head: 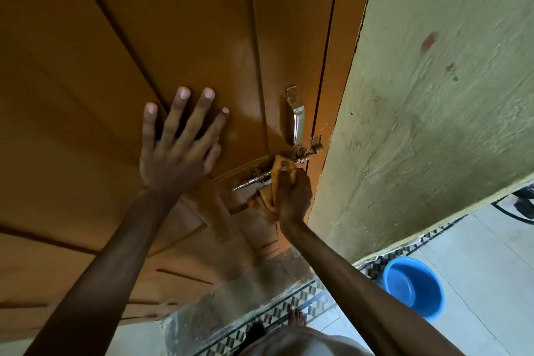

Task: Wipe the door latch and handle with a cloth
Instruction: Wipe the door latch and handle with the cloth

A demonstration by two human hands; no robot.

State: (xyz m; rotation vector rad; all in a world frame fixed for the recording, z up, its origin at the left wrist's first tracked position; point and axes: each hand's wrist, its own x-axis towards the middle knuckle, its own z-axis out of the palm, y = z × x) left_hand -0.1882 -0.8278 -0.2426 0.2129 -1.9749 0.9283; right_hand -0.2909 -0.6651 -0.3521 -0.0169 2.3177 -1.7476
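An orange-brown wooden door (144,37) fills the left of the view. A silver pull handle (297,121) is fixed upright near its right edge. Just below it runs a metal sliding latch (254,179) whose bolt end (313,149) reaches the door frame. My right hand (291,196) is closed around a yellow-orange cloth (274,179) and presses it against the middle of the latch bolt, hiding that part. My left hand (179,141) lies flat on the door panel, fingers spread, left of the handle and latch.
A pale green plastered wall (433,95) stands right of the door frame. A blue plastic basin (413,287) sits on the tiled floor at the lower right. My bare toes (297,316) show near a patterned tile border below the door.
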